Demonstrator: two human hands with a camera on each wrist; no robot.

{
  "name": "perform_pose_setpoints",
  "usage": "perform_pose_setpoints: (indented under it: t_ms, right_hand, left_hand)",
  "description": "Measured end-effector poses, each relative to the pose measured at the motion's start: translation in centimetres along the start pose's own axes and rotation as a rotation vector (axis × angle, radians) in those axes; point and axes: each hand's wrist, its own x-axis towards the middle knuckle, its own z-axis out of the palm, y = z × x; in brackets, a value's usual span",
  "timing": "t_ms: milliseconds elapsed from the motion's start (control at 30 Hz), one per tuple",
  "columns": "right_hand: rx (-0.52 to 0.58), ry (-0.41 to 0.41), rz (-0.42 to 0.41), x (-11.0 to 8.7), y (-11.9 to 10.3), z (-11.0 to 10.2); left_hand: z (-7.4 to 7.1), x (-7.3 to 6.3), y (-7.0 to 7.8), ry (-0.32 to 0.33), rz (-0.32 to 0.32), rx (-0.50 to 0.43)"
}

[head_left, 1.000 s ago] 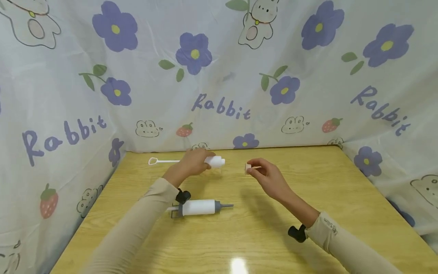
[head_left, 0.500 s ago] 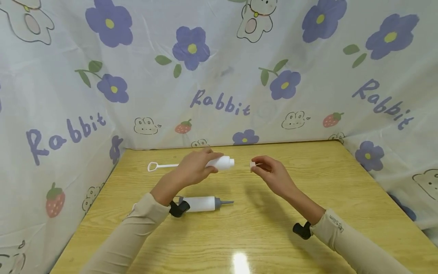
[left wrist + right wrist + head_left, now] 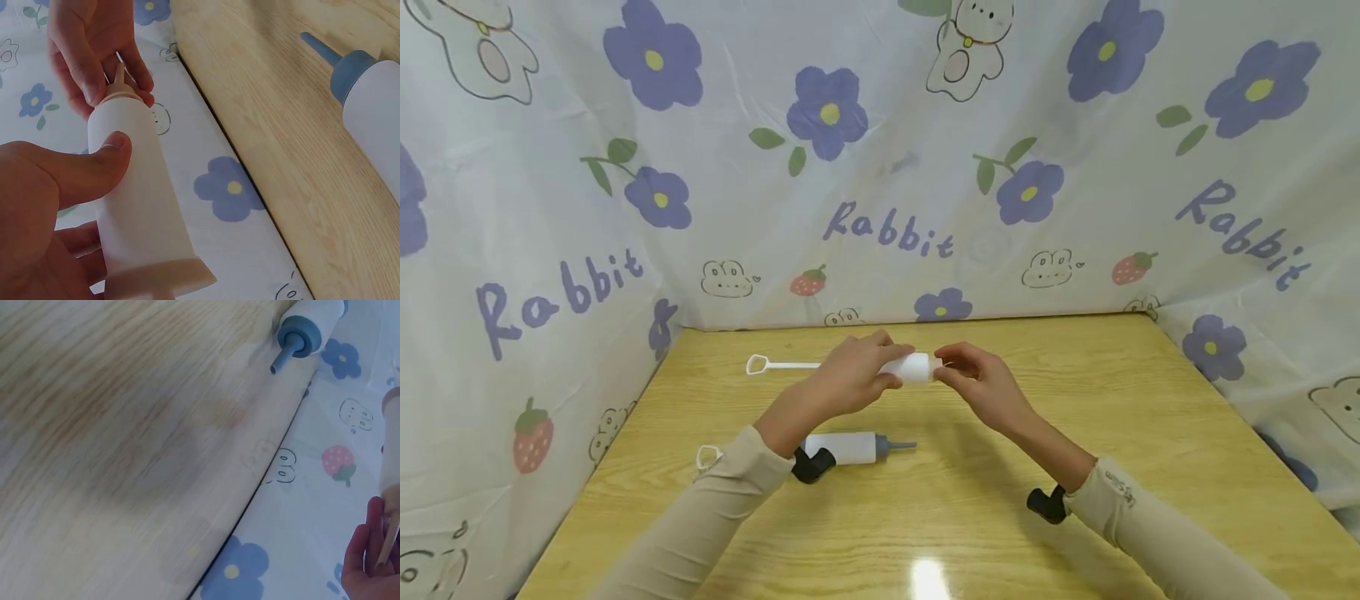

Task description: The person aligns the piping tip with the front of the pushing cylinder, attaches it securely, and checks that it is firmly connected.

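Observation:
My left hand (image 3: pixel 850 377) grips the white barrel of a syringe (image 3: pixel 908 367) held level above the back of the table. Its thin white plunger rod (image 3: pixel 793 365) sticks out to the left and ends in a loop handle. In the left wrist view my thumb lies along the barrel (image 3: pixel 140 187), above a beige flange (image 3: pixel 162 275). The fingers of my right hand (image 3: pixel 988 385) pinch a beige nozzle cap (image 3: pixel 936 367) at the barrel's right end. The cap's narrow tip (image 3: pixel 120 73) points away between those fingers.
A second syringe (image 3: pixel 850 448), with a white barrel and grey-blue nozzle (image 3: pixel 901 445), lies nearer on the wooden table (image 3: pixel 1000 533). My left forearm partly covers it; its loop handle shows beyond the sleeve. A printed curtain (image 3: pixel 880 183) stands along the back and sides.
My left hand has moved the syringe to the right, and its barrel end has met the nozzle cap in my right hand. The gap between them has closed.

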Motion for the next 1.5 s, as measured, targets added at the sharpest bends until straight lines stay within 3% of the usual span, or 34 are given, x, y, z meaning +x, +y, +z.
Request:
perform_pose_setpoints:
  t_ms: [267,567,867,1033,1200,1500]
  right_hand:
    - [-0.089,0.023,-0.022,0.3,-0.1,-0.3]
    - [-0.09,-0.116,-0.025,0.2,0.1,-0.7]
    - [-0.201,-0.15,-0.041,0.5,0.3,-1.0]
    - [-0.155,-0.158,-0.001,0.6,-0.3,-1.0]
    - [-0.093,-0.177,-0.017,0.4,-0.7,-1.2]
    - [-0.201,-0.183,-0.036,0.6,-0.7,-1.8]
  left_hand:
    - [-0.1,-0.5,0.4,0.024,0.013,-0.017]
    - [0.1,-0.7,0.4,0.003,-0.007,-0.038]
    - [0.4,-1.0,0.5,0.014,0.02,-0.056]
    - [0.0,-0.9,0.7,0.033,0.025,-0.055]
    - [-0.1,-0.9,0.6,0.028,0.006,-0.055]
    - [-0.2,-1.1,0.4,0.011,0.002,-0.069]
